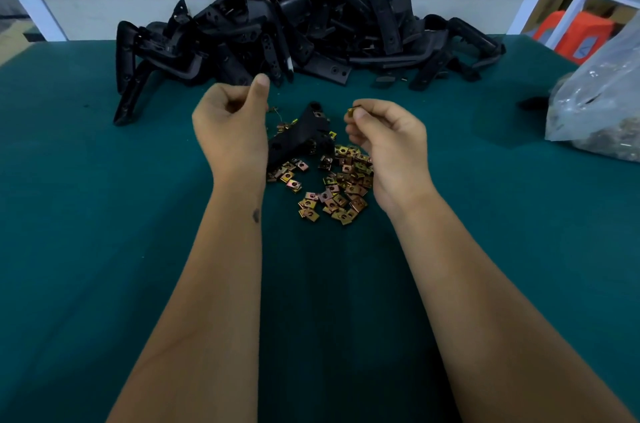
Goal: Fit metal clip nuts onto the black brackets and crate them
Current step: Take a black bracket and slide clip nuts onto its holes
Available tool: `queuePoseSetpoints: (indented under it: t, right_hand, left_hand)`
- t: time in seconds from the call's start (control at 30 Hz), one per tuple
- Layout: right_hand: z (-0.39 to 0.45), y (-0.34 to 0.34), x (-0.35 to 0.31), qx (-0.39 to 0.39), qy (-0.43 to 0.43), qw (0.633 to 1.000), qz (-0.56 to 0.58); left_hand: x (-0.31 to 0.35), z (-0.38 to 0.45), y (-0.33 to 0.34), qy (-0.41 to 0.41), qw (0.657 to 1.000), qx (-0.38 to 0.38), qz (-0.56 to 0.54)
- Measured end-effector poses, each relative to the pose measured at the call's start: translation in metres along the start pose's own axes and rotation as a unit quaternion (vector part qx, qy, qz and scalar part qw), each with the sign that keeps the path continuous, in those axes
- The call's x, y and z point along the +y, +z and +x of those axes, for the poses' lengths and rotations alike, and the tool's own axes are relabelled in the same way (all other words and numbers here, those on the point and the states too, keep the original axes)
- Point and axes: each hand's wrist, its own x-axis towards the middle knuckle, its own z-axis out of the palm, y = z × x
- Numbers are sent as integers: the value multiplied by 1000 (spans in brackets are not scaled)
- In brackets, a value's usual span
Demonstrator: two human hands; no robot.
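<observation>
Brass-toned metal clip nuts point(332, 183): several dozen, loose on the green table mat point(104, 214) between the two hands. Small folded plates with a centre hole; likely light, stiff and sharp-edged, prone to sliding out of a loose pinch. Best taken by the flat faces, open mouth leading.

One clip nut point(350, 110): pinched at the fingertips of the right hand point(388, 148), held above the scatter.

Black bracket point(298, 131): one piece, lying on the mat among the nuts, just beside the left hand point(230, 131). Moulded plastic by the look, rigid, light; hold the long body and leave the tab end free for the clip.

Left hand: fingers curled, thumb up; whether it holds anything I cannot tell.

Heap of black brackets point(294, 24): at the far edge of the mat, well apart from the hands, tangled.

Clear plastic bag point(602, 103): at the right, contents blurred.

Crate: not in view.
</observation>
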Motion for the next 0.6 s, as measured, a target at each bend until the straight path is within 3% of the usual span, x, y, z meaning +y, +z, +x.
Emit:
queuePoseSetpoints:
  t: [0.07,0.17,0.33,0.6]
  right_hand:
    - [0,0,2,9,4,1000,-19]
    - [1,-1,2,22,8,999,-47]
    - [0,3,6,19,-17,994,-108]
    - [-2,8,6,-47,46,998,-12]
  left_hand:
    - [-2,2,-1,11,999,1,36]
    - [-6,0,0,18,988,-75,137]
    - [-20,-9,5,66,907,-208,359]
    - [-25,-10,11,50,894,-247,370]
